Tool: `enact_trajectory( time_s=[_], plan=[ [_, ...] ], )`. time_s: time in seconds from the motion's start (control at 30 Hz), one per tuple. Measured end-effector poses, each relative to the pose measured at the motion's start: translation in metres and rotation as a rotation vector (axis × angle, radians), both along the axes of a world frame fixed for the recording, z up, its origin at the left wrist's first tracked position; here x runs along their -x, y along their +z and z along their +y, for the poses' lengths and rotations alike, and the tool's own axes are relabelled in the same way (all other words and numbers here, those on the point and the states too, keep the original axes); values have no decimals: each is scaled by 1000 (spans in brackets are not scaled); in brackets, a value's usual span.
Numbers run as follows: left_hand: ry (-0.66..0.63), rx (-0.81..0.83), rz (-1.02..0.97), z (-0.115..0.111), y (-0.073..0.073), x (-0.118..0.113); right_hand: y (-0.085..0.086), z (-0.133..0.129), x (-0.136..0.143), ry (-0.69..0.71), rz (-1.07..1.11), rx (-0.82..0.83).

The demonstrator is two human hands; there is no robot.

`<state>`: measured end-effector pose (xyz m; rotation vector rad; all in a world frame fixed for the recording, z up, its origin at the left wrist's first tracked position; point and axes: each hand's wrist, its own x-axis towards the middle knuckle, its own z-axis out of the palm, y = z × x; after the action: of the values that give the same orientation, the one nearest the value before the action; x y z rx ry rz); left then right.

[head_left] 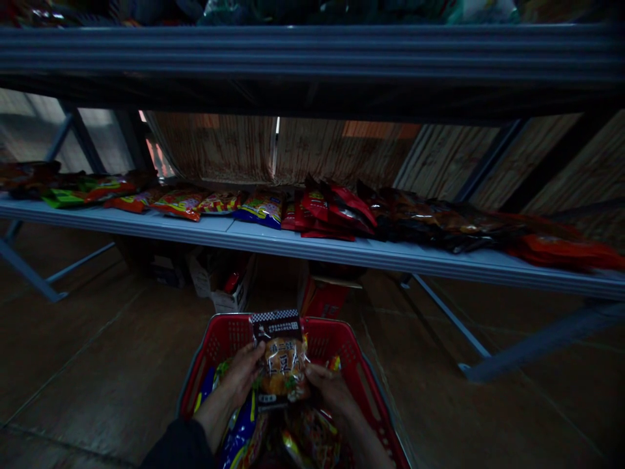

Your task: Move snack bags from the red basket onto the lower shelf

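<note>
Between my two hands a black and brown snack packet (282, 358) is held upright over a red shopping basket (364, 365), its printed front facing me. My left hand (243, 372) is closed on the packet's left edge, thumb on the front. On the right edge, my right hand (329, 385) pinches it in the same way. Below my hands, several packets lie in the basket, among them a blue and yellow bag (240, 433) on the left. The packet and my forearms hide part of the basket's contents.
A blue-grey metal shelf (273, 242) runs across in front, carrying a row of snack bags, with red packets (332, 207) near the middle. Another shelf (312, 52) is above. Cardboard boxes (229, 296) stand beneath, and slanted metal legs (532, 348) reach the floor at both sides.
</note>
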<state>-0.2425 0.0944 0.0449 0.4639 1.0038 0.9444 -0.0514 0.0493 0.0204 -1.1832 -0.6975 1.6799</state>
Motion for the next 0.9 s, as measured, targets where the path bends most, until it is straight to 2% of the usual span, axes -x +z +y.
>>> enact_trajectory(
  time_s=[0.2,0.37,0.53,0.7,0.9],
  plan=[
    [28,-87,-43,-5,3,-3,1,3,0,-18,51,-5],
    [98,-68,46,-9,-3,-4,0,1,1,3,89,-8],
    [110,-160,387,-9,-6,-3,-3,-3,6,25,116,-17],
    [113,-355,778,-9,3,-2,-1,-5,10,5,94,-47],
    [-53,-429,1161,-9,8,-1,4,-6,8,8,84,-78]
  ],
)
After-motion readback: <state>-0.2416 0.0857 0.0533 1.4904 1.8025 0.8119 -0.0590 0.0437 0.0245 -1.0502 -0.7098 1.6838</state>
